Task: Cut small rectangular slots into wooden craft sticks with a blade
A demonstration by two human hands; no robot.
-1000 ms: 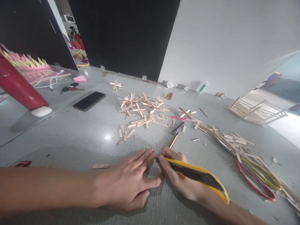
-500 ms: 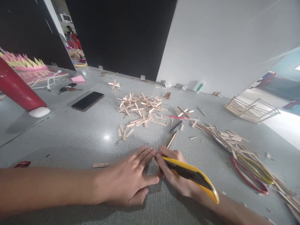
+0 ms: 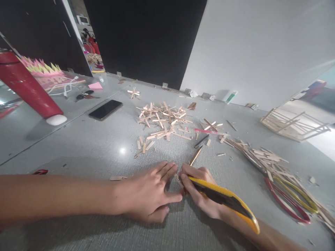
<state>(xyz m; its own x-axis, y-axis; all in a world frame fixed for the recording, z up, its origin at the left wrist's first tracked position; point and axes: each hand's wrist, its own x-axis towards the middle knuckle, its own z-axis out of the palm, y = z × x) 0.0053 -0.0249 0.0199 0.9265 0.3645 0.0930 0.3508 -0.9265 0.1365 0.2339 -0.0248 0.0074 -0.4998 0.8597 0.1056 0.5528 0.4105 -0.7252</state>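
Right at the lower centre of the frame, here's the small wooden stick, lying on the grey tabletop in the narrow gap between the two hands. The left hand is palm-down with its fingers spread, fingertips right by the stick; how firmly it presses, I can't tell. The right hand is closed around a yellow-and-black cutter, whose handle sweeps back toward the lower right; its blade end is hidden at the fingers. The hands sit very close together. Just past the right hand, a gold-toned pointed tool lies on a slant, with a dark slim piece and a pink strip beyond it. One loose stick rests near the left wrist. Up to mid-frame now, and there's a heap of crossed wooden sticks, with a star-shaped bundle apart from it, farther back. Over on the right, scissors with one red and one yellow handle lie against a spread of cut strips, and a stick framework stands behind. Across to the upper left: a dark phone, keys, a pink paper, and a red bottle at the edge.
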